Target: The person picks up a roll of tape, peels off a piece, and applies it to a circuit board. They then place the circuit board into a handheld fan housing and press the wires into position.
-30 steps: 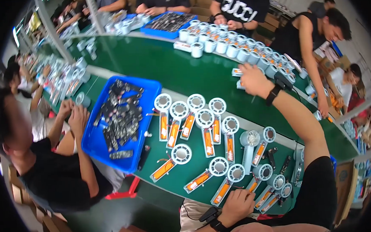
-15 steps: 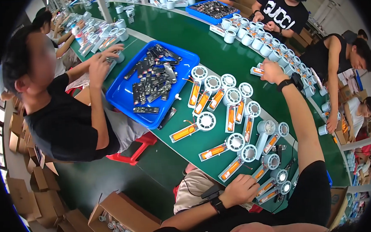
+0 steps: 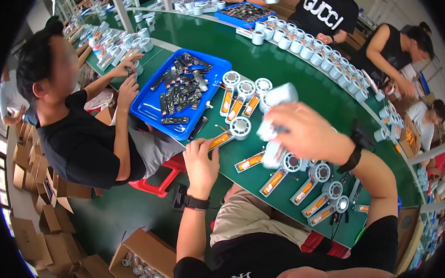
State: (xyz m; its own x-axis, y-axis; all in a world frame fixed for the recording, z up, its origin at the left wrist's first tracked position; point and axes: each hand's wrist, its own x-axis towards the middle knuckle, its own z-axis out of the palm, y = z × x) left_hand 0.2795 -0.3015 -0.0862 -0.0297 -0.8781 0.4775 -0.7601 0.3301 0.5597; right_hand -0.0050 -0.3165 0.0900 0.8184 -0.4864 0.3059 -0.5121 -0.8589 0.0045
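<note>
Observing from the deskside, I find the left hand (image 3: pixel 202 165) at the lower-left end of a handled fan-shaped unit (image 3: pixel 220 140), which lies flat near the front edge of the green desk (image 3: pixel 232 152). The unit's long axis runs obliquely: its round grilled head points up and to the right, away from the person; its handle, with an orange pack, points down-left to the fingertips. The left hand's fingers are slightly parted; whether its grip is closed on the handle I cannot tell.

The right hand (image 3: pixel 308 134), curled over the desk, has a narrow grip on pale pieces (image 3: pixel 279 96). Blur hides their number and exact direction.

Beyond the unit, 3 similar units (image 3: pixel 235 107) lie with heads pointing away from the person. Further units (image 3: pixel 304 190) at lower right also point their heads up-right. A blue tray (image 3: pixel 147 100) of dark strips (image 3: pixel 182 93) stands to the left.

Writing: large white lettering crosses a black shirt (image 3: pixel 323 13) opposite; a white emblem marks the person's own shirt (image 3: pixel 269 257). Marks on the orange packs are too small to read.
</note>
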